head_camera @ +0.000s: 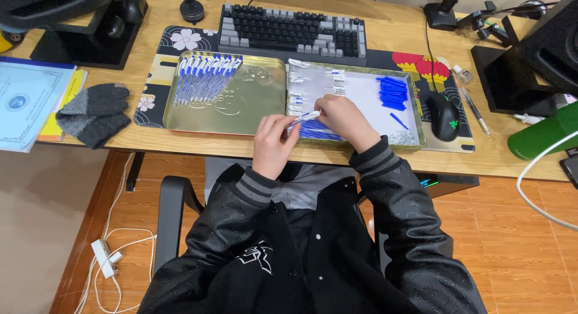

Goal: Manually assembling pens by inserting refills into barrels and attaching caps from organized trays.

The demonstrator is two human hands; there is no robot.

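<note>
1. Both hands meet over the near edge of a wooden desk [385,160], holding one slim pen [306,116] with a clear barrel and blue inside. The left hand [274,142] pinches the near end with closed fingers; the right hand [343,118] closes around the far end.
2. The pen sits just above the seam between two shallow trays, close to the person's body.
3. Directly under the right hand lies a bundle of blue refills [319,132], at the near edge of the right tray [415,124], which is lined white.
4. In that tray, a small heap of blue caps [392,92] lies toward the far right corner, and a row of clear barrels [304,85] runs along its left side.
5. The left tray [259,103] is gold metal and holds a row of finished blue and white pens [205,78] at its far left.
6. Beyond the trays is a keyboard [294,30]. A black mouse [444,116] sits right of the trays; grey gloves [95,114] lie to the left.
</note>
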